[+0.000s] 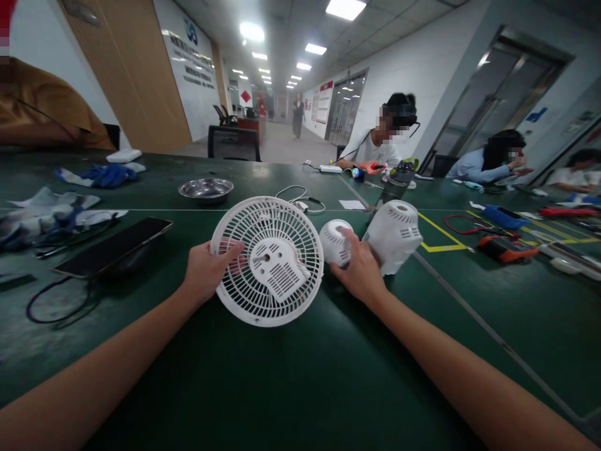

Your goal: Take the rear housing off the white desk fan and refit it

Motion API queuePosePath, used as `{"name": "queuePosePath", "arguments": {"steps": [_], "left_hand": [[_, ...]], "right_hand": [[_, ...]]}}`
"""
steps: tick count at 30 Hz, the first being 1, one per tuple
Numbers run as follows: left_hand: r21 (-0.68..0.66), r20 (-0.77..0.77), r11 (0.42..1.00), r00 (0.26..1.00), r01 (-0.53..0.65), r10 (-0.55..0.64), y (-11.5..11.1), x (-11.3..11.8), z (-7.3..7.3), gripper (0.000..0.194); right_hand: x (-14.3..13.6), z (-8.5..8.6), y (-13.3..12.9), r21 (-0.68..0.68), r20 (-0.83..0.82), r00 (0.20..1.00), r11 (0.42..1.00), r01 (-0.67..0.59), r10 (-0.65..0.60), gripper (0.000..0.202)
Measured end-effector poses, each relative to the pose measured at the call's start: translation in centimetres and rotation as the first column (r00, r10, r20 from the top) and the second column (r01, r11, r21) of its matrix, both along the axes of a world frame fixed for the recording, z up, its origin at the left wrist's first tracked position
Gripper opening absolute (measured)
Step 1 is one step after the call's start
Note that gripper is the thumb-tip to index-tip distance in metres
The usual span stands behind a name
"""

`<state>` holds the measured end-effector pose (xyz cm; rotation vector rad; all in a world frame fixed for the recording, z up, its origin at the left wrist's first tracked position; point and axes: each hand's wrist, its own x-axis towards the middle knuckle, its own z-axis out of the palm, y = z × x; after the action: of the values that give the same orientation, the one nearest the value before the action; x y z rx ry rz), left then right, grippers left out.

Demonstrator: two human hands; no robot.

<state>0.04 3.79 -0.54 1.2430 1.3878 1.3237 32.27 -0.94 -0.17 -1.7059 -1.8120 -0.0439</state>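
My left hand [206,269] is closed on the left rim of a round white fan grille [282,282], thumb on the near face and fingers behind the bars. The grille is tilted up, showing a central plate with slots and a small shaft. To its right, my right hand [359,269] is wrapped round a white slotted motor cover [336,241], its fingertips on the top and side. Just behind that hand a white fan base [397,235] with vents stands on the green table [282,388]. A thin white cable [298,199] lies behind the grille.
At the left are a phone [117,245] on a stand, gloves [101,175] and crumpled cloths [47,216]. A metal bowl [205,189] sits behind the grille. A dark bottle [399,181] stands behind the base. Rightward lies an orange-black multimeter [504,248]; people sit across the table.
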Motion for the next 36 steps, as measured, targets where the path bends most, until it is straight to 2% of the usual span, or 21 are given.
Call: {"name": "queuePosePath", "arguments": {"steps": [3,6,7,9,11,12,15,18,20,22,24,26,28,29,32,36], "left_hand": [[-0.010,0.022,1.000,1.000,-0.007,0.007,0.0,0.0,0.3,0.025],[-0.020,0.034,1.000,0.999,-0.012,0.013,0.1,-0.1,0.2,0.025],[-0.017,0.029,1.000,1.000,-0.013,0.013,0.2,-0.2,0.0,0.025],[-0.004,0.011,1.000,1.000,-0.012,0.012,0.5,-0.5,-0.5,0.027],[0.012,-0.015,1.000,1.000,-0.022,0.022,0.9,-0.7,-0.9,0.029],[0.021,-0.032,0.999,0.999,-0.033,0.034,1.0,-0.8,-1.1,0.030],[0.032,-0.067,0.998,0.996,-0.049,0.051,1.0,-0.8,-1.1,0.027],[0.015,-0.071,0.999,0.996,-0.046,0.046,0.8,-0.6,-0.7,0.026],[0.009,-0.058,0.999,0.997,-0.041,0.042,0.6,-0.5,-0.5,0.026],[0.012,-0.042,0.999,0.998,-0.036,0.036,0.6,-0.4,-0.4,0.027],[0.023,-0.040,0.999,0.999,-0.035,0.036,0.6,-0.4,-0.4,0.027],[0.040,-0.052,0.998,0.998,-0.038,0.041,0.7,-0.4,-0.5,0.027],[0.046,-0.059,0.998,0.997,-0.038,0.040,0.7,-0.5,-0.6,0.028],[0.050,-0.058,0.998,0.998,-0.033,0.036,0.7,-0.5,-0.6,0.029],[0.071,-0.038,0.997,0.999,-0.021,0.024,0.8,-0.6,-0.8,0.030],[0.107,-0.033,0.994,0.999,-0.028,0.032,0.9,-0.6,-1.1,0.026]], "right_hand": [[0.5,0.4,-0.5,0.028,0.192,0.980,0.999,0.039,-0.044,0.072],[1.5,1.6,-1.3,0.256,0.298,0.954,0.966,-0.044,-0.035,0.061],[2.2,2.0,-1.6,0.361,0.299,0.951,0.932,-0.035,-0.080,0.058],[4.2,2.4,-1.8,0.528,0.202,0.958,0.846,0.069,-0.204,0.059],[6.3,2.1,-1.5,0.570,0.057,0.964,0.802,0.182,-0.260,0.070],[7.4,1.7,-1.2,0.545,-0.042,0.963,0.801,0.246,-0.267,0.076],[9.6,0.0,-0.2,0.298,-0.336,0.914,0.895,0.331,-0.226,0.095],[10.4,-0.9,0.6,0.110,-0.436,0.855,0.926,0.361,-0.281,0.106],[10.3,-0.8,0.7,0.091,-0.440,0.840,0.915,0.393,-0.316,0.108],[9.8,-0.1,0.8,0.131,-0.505,0.807,0.897,0.423,-0.307,0.108],[8.9,1.2,0.9,0.229,-0.617,0.756,0.868,0.440,-0.220,0.105],[7.5,2.7,0.9,0.358,-0.696,0.715,0.827,0.433,-0.073,0.101],[5.8,4.0,0.9,0.444,-0.701,0.712,0.805,0.393,0.039,0.098],[4.9,4.4,0.9,0.460,-0.691,0.720,0.812,0.359,0.073,0.097],[2.4,4.2,1.1,0.465,-0.629,0.769,0.848,0.253,0.116,0.100],[0.8,1.9,1.6,0.322,-0.476,0.879,0.927,0.192,-0.017,0.103]]}}
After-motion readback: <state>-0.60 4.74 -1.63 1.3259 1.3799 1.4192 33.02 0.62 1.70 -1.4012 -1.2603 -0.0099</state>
